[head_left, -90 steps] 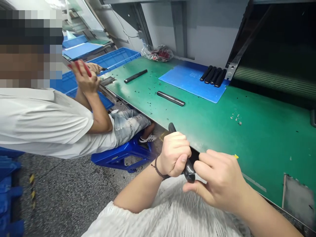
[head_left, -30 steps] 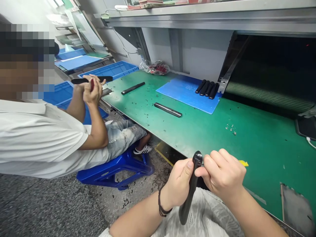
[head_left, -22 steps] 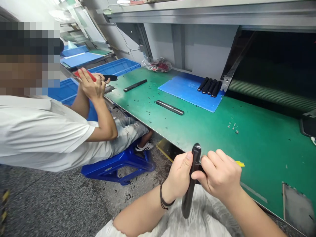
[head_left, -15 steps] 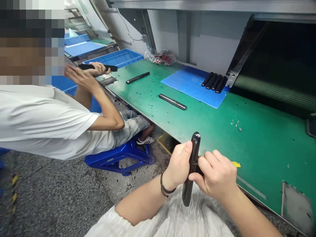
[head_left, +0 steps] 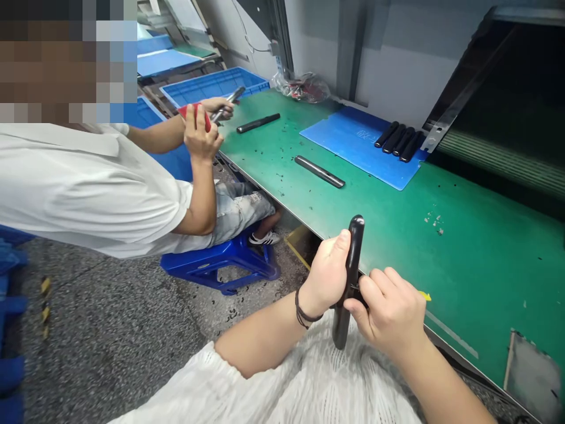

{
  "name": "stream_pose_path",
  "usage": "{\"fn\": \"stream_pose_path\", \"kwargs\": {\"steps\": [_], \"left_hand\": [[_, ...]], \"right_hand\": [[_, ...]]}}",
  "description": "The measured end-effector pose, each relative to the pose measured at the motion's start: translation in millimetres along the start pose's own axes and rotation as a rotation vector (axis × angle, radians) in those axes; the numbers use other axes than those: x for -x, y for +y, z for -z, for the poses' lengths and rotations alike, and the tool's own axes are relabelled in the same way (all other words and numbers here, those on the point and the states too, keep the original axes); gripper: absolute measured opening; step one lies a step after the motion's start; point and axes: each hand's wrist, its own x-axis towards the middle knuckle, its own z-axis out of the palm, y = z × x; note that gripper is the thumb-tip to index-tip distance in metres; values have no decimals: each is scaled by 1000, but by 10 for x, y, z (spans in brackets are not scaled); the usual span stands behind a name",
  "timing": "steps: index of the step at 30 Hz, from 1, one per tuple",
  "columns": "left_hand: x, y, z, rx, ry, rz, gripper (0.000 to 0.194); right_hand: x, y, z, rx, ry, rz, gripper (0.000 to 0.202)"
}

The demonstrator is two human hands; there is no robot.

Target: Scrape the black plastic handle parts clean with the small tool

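Note:
My left hand (head_left: 329, 272) is wrapped round a glossy black bar-shaped part (head_left: 354, 247) with rounded ends, held tilted almost upright above my lap. Its thumb lies along the bar's upper half. My right hand (head_left: 391, 309) is closed just to the right, fingers and thumb pinched on a small dark tool (head_left: 361, 296). The tool's thin tip meets the bar's side near the middle; most of the tool is hidden in my fist. A yellow piece (head_left: 425, 295) shows behind that hand; whether it belongs to the tool I cannot tell.
Two similar bars, one nearer (head_left: 318, 172) and one farther (head_left: 258, 123), lie on the green bench (head_left: 379, 206) amid dark scraps. Several more (head_left: 399, 141) rest on a blue sheet (head_left: 353, 147). At left, a co-worker (head_left: 145, 188) on a blue stool (head_left: 212, 265) holds a bar and something red.
My view has shifted slightly; both my hands keep their hold, with the bar in much the same pose. The co-worker's hands have moved apart, and the bar there now points up.

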Motion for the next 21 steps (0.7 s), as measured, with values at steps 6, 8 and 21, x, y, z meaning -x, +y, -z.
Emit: {"fn": "stream_pose_path", "kwargs": {"steps": [6,8,21], "left_hand": [[-38,47,30,63,48,18,68],[-81,74,63,73,73,24,69],[-451,184,360,256,228,157,66]], "right_hand": [[-47,-18,-25,12,-21,29,60],[-39,-46,-52,4,-42,54,60],[11,-228,-162,29,-180,150,53]]}}
